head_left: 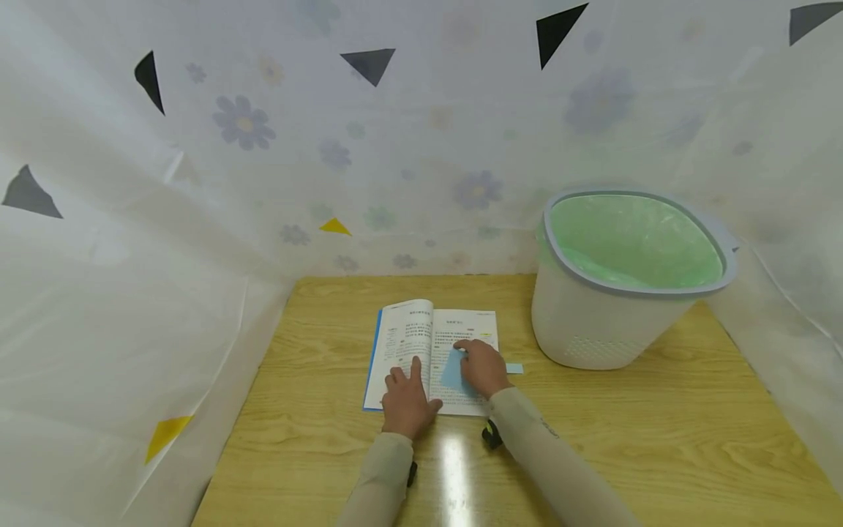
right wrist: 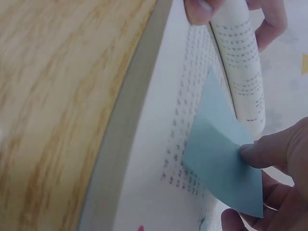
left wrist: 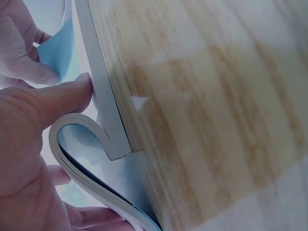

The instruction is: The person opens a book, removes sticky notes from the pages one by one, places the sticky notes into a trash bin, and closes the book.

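An open book (head_left: 399, 344) with printed pages and a blue cover edge lies on the table. My left hand (head_left: 406, 402) rests across its lower middle, fingers spread over the left page and thumb on the right page. In the left wrist view, that thumb (left wrist: 72, 98) presses near the book's lower edge, beside the curved left pages. My right hand (head_left: 484, 367) pinches a light blue sheet of paper (right wrist: 221, 159), like a sticky note, between thumb and fingers. The sheet slants over the right page, one corner near the gutter.
A pale blue strip (head_left: 515, 369) sticks out past the book's right edge. A white basket (head_left: 579, 329) with a grey rim and green inside stands on the table (head_left: 316, 439) at the back right. Flowered plastic sheeting (head_left: 408, 146) hangs behind and at both sides.
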`<state>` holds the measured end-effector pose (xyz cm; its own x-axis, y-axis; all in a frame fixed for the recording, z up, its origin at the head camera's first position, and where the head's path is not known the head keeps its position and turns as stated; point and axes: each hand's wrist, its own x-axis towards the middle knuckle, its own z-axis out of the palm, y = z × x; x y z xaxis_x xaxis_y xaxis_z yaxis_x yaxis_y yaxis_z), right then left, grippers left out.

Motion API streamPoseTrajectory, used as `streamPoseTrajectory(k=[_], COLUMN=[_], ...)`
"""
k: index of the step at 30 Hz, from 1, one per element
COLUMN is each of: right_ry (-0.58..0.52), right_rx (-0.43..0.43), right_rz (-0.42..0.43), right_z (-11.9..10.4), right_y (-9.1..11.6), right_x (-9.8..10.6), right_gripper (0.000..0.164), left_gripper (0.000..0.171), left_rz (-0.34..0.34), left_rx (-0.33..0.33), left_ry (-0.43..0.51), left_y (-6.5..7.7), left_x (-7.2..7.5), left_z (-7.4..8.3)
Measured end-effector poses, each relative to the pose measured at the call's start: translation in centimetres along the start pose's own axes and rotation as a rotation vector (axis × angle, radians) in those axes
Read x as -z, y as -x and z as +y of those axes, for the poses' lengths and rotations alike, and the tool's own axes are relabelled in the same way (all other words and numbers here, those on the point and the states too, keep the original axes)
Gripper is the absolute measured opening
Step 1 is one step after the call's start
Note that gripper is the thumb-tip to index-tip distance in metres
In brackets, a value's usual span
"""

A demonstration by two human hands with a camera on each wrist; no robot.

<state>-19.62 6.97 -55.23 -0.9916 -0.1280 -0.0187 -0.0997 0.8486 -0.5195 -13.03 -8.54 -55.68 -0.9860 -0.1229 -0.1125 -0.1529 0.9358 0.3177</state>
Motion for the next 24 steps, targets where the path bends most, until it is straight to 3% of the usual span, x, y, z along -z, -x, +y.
streamPoseTrajectory(k=[8,13,24], right_ry=[-0.086,-0.128,-0.297], right_rx=[0.003,0.059,0.358], right_rz=[0.036,0.078,0.357], right_z=[0.0,-0.5,-3.8], right_y=[0.8,1.6,4.8], right_x=[1.8,3.9,11.0], right_gripper=[0.031,0.029,0.013], left_gripper=[0.095,0.095,0.095], left_rz=[-0.006,-0.011,-0.019], left_rx=[0.004,0.0,-0.009], left_ry=[0.016,0.016,-0.016], left_y=[0.1,0.1,0.1], left_x=[0.1,0.3,0.3], left_z=[0.0,0.2,0.2])
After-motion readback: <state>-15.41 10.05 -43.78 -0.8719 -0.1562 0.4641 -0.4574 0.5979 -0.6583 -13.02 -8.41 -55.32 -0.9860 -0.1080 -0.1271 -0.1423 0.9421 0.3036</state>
